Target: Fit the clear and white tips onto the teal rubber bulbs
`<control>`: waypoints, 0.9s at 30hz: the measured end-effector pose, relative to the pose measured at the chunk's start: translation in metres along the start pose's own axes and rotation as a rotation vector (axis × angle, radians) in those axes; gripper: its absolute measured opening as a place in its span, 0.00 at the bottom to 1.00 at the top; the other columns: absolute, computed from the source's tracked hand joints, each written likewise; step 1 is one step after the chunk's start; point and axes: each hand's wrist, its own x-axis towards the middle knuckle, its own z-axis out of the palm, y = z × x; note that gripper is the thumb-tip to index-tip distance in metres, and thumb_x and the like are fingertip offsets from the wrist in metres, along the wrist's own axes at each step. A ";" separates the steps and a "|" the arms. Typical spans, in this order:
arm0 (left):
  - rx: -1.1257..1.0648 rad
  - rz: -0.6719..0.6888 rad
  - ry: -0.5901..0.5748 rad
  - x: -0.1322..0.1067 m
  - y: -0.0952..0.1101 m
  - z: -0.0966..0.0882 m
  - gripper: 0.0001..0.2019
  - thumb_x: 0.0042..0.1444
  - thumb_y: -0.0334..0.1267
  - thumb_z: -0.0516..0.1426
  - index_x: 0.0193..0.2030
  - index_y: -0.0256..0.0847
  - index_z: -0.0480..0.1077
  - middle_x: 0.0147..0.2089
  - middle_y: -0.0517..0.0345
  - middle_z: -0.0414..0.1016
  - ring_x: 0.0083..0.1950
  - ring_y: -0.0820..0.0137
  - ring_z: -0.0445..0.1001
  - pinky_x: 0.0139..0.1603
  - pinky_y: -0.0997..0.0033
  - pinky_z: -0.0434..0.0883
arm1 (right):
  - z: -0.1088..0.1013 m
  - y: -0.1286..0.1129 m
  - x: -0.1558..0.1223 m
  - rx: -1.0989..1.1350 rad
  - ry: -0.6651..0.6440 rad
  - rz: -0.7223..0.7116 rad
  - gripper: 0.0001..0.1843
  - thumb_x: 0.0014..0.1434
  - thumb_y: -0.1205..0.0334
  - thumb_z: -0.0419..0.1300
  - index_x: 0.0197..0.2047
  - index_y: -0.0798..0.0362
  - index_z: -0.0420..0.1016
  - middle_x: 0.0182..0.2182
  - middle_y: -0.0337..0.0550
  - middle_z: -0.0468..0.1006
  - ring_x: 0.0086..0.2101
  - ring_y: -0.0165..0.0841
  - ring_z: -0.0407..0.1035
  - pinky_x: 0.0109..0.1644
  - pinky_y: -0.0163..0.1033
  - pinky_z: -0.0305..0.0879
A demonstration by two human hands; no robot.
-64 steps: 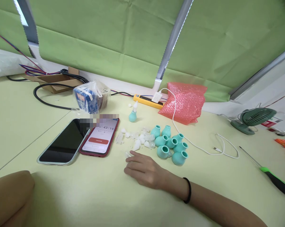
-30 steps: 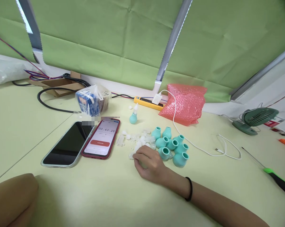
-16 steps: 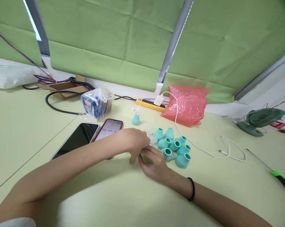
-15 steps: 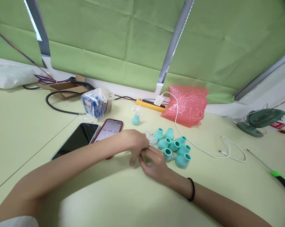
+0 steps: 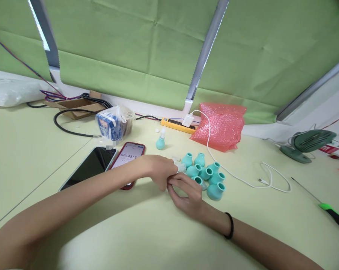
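My left hand (image 5: 158, 172) and my right hand (image 5: 186, 193) meet on the pale table, fingertips together over a pile of small clear plastic pieces (image 5: 180, 167). Both hands are curled in a pinch; what they hold is hidden by the fingers. Just right of them stands a cluster of several teal rubber bulbs (image 5: 207, 176). One assembled teal bulb with a white tip (image 5: 160, 140) stands farther back.
Two phones lie at the left: a dark one (image 5: 87, 168) and a red-cased one (image 5: 130, 155) showing a timer. Behind are a wrapped blue pack (image 5: 113, 123), a yellow power strip (image 5: 177, 125), pink bubble wrap (image 5: 221, 125), a white cable (image 5: 259, 180), a green fan (image 5: 304, 142) and a screwdriver (image 5: 329, 213).
My left arm came in from the lower left and its hand joined my right hand at the clear pieces. My right hand went from lying flat to a curled pinch.
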 end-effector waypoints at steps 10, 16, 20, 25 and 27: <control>0.028 -0.217 0.314 -0.017 0.035 0.071 0.10 0.45 0.39 0.49 0.25 0.35 0.67 0.20 0.52 0.70 0.21 0.61 0.70 0.19 0.69 0.62 | -0.029 -0.003 -0.021 -0.013 -0.117 0.020 0.09 0.48 0.77 0.56 0.31 0.55 0.70 0.25 0.43 0.73 0.25 0.28 0.68 0.26 0.31 0.67; -0.009 -0.198 0.461 -0.016 0.032 0.091 0.10 0.50 0.42 0.47 0.28 0.37 0.62 0.23 0.56 0.69 0.24 0.64 0.69 0.20 0.70 0.61 | -0.027 0.000 -0.019 0.027 -0.112 0.105 0.07 0.48 0.75 0.57 0.29 0.54 0.72 0.24 0.41 0.74 0.25 0.29 0.69 0.26 0.32 0.67; -0.048 -0.147 0.501 -0.017 0.029 0.092 0.09 0.52 0.39 0.46 0.29 0.37 0.61 0.22 0.58 0.68 0.22 0.68 0.68 0.21 0.73 0.59 | -0.028 0.000 -0.018 0.037 -0.108 0.124 0.07 0.47 0.74 0.58 0.29 0.53 0.72 0.24 0.41 0.75 0.25 0.29 0.69 0.25 0.32 0.67; -0.096 -0.064 0.559 -0.018 0.025 0.094 0.11 0.55 0.38 0.45 0.28 0.36 0.63 0.23 0.57 0.67 0.23 0.71 0.67 0.22 0.74 0.59 | -0.029 -0.001 -0.018 0.053 -0.120 0.094 0.08 0.47 0.74 0.58 0.30 0.52 0.72 0.25 0.40 0.77 0.26 0.29 0.72 0.27 0.31 0.70; -0.103 -0.057 0.568 -0.018 0.024 0.095 0.11 0.55 0.38 0.45 0.28 0.36 0.64 0.24 0.57 0.67 0.23 0.71 0.67 0.22 0.74 0.59 | -0.029 -0.001 -0.019 0.054 -0.129 0.070 0.09 0.48 0.74 0.58 0.32 0.51 0.72 0.26 0.39 0.78 0.27 0.29 0.73 0.29 0.31 0.71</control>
